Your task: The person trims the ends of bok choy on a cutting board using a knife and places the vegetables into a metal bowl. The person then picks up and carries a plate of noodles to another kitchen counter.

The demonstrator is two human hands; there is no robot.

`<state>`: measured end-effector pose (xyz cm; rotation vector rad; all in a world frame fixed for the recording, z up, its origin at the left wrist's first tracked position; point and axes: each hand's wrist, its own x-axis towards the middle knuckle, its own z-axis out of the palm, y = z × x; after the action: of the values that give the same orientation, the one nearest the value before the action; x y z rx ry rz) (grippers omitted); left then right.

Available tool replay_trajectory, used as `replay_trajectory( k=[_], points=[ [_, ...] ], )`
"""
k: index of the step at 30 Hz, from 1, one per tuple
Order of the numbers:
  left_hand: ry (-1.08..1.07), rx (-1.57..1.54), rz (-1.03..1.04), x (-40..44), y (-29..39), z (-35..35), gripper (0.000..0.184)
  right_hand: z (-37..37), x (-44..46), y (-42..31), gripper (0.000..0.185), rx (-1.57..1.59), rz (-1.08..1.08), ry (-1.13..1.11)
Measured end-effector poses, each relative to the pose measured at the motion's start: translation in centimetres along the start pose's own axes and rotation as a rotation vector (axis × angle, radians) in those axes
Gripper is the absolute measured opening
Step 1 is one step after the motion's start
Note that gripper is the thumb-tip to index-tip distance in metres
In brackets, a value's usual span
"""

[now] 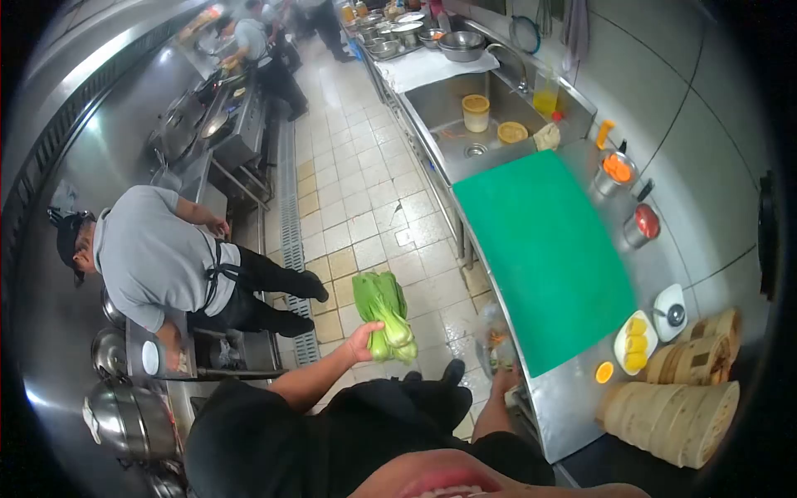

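My left hand (363, 341) is closed round a bunch of leafy green vegetables (383, 315), held over the tiled floor with the pale stems toward me. My right hand (505, 383) is low beside the counter's front edge, at a clear plastic bag (496, 342) with something orange and green inside. Its fingers are too hidden to tell whether they grip the bag. On the steel counter to the right lies a large green cutting board (548, 257).
A co-worker (158, 249) stands at the left counter, back turned. Beyond the board is a sink (448, 112) with tubs. Bamboo steamers (672, 419), a plate of yellow pieces (636, 343) and metal containers (615, 173) line the counter's wall side. More people are far ahead.
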<state>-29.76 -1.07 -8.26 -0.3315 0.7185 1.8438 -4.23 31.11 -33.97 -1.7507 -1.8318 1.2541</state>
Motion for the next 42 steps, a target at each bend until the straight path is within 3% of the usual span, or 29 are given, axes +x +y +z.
replay_trajectory(
  k=[2, 3, 4, 5, 6, 8, 14, 17, 19, 23, 30, 37, 38, 40, 42],
  points=[
    [0.016, 0.016, -0.027, 0.7, 0.6, 1.0, 0.058, -0.6, -1.2, -0.9, 0.037, -0.227, -0.175, 0.027],
    [0.011, 0.023, -0.031, 1.5, 0.3, 1.8, 0.057, -0.3, -1.3, 0.4, 0.037, -0.184, -0.148, -0.031],
    [-0.002, 0.032, -0.034, 2.2, 0.3, 2.8, 0.057, -0.1, -1.8, 0.5, 0.035, -0.177, -0.133, -0.13],
    [-0.022, 0.05, -0.033, 3.3, 1.0, 4.0, 0.056, -0.3, -1.9, 0.2, 0.034, 0.064, 0.021, -0.421],
    [-0.054, 0.037, -0.024, 3.2, 1.3, 6.2, 0.05, -3.5, -5.4, -7.2, 0.031, 0.3, 0.215, -0.604],
    [-0.05, 0.071, -0.08, 4.8, 2.1, 6.9, 0.048, -5.6, -8.3, -14.4, 0.031, 0.43, 0.17, -0.796],
    [-0.105, 0.204, -0.188, 8.7, 4.2, 12.5, 0.041, -6.3, -10.7, -31.1, 0.045, 0.615, -0.252, -0.599],
    [-0.195, 0.308, -0.172, 11.2, 5.4, 14.6, 0.04, -5.2, -11.3, -36.2, 0.051, 0.632, -0.168, -0.75],
    [-0.239, 0.408, -0.199, 12.7, 6.7, 16.2, 0.039, -4.8, -10.9, -38.7, 0.056, 0.297, -0.408, -0.696],
    [-0.257, 0.475, -0.261, 15.8, 7.8, 20.1, 0.04, -3.0, -8.2, -39.1, 0.052, 0.642, -0.116, -0.61],
    [-0.347, 0.601, -0.368, 24.4, 7.0, 24.7, 0.051, -4.3, -4.3, -41.3, 0.052, 0.773, -0.036, -0.337],
    [-0.366, 0.752, -0.275, 33.4, 6.1, 26.2, 0.051, -5.0, 4.6, -41.5, 0.046, 0.96, 0.047, -0.301],
    [-0.498, 0.864, -0.033, 36.8, 5.5, 22.6, 0.05, -4.9, 5.7, -41.0, 0.045, 0.963, 0.071, -0.273],
    [-0.276, 0.768, -0.135, 36.2, 6.4, 23.8, 0.045, -5.1, 7.9, -40.1, 0.04, 0.971, 0.137, -0.239],
    [-0.219, 0.937, -0.058, 34.8, 8.0, 25.3, 0.048, -6.5, 7.7, -40.9, 0.04, 0.988, 0.083, -0.151]
  ],
)
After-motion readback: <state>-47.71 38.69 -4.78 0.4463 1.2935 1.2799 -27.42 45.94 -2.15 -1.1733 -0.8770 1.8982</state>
